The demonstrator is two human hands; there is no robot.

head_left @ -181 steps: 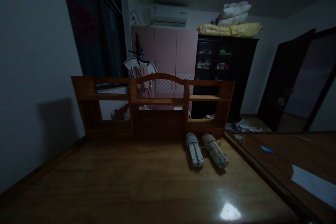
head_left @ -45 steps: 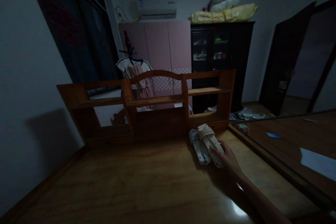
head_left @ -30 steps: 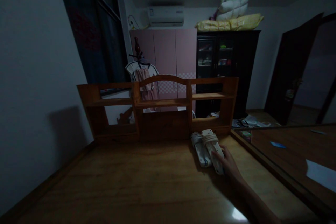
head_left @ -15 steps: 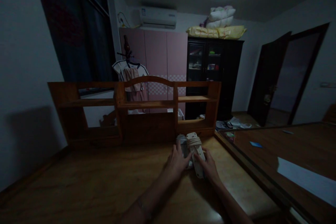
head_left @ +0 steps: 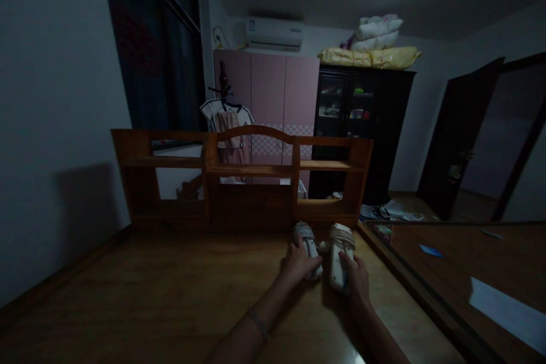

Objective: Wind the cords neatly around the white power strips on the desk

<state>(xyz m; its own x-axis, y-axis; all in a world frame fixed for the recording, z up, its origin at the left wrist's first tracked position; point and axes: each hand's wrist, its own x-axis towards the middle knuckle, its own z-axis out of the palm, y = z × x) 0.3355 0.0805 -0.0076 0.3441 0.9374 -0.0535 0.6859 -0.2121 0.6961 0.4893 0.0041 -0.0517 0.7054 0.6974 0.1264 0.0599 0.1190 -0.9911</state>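
Observation:
My left hand (head_left: 299, 264) is closed around a grey-white power strip (head_left: 313, 247) with its cord wound about the upper end. A second, whiter power strip (head_left: 338, 267), also wrapped in its own cord, is gripped by my right hand (head_left: 357, 278), thumb across its face. The two strips are apart, with a gap between them where a pale plug-like piece (head_left: 323, 246) shows. Both are over the far right part of the wooden desk top (head_left: 191, 284). My fingers behind the strips are hidden.
A wooden shelf unit (head_left: 251, 169) stands along the desk's back edge. To the right, past a raised rim, lies a brown surface (head_left: 452, 261) bearing a white sheet (head_left: 507, 310) and a small blue card (head_left: 430, 251). A wall (head_left: 55, 125) rises on the left.
The two power strips were side by side and are now separated, the whiter one moved right with my right hand. The view has turned slightly left.

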